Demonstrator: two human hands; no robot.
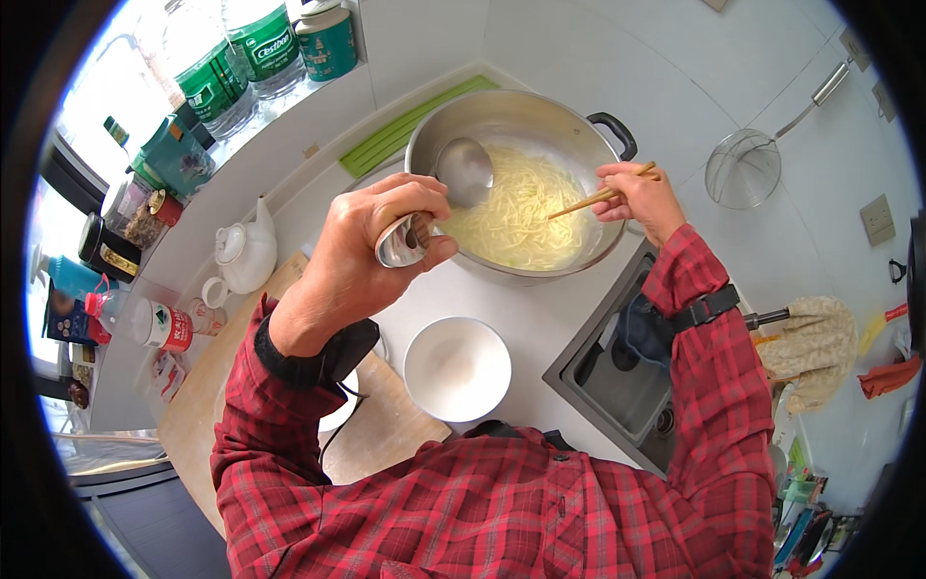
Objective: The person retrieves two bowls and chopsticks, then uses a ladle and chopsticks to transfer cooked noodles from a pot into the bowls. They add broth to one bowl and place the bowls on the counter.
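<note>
My left hand [369, 246] is closed around the metal handle [404, 240] of a ladle; its bowl [464, 172] hangs at the left inside of a big steel pot [506, 273]. Noodles [532, 210] lie in pale liquid in the pot. From the right, my right hand [636, 199] grips a pair of wooden chopsticks [587, 201], their tips at the noodles. A white bowl [457, 369] stands on the counter below the pot. Whether the ladle's bowl touches the noodles cannot be told.
At the right is a dark sink [615, 391]. A wooden board [405, 416] lies left of the bowl, and a white teapot [246, 250] stands beyond it. Bottles and jars line the left ledge. A wire strainer [744, 168] hangs on the right wall.
</note>
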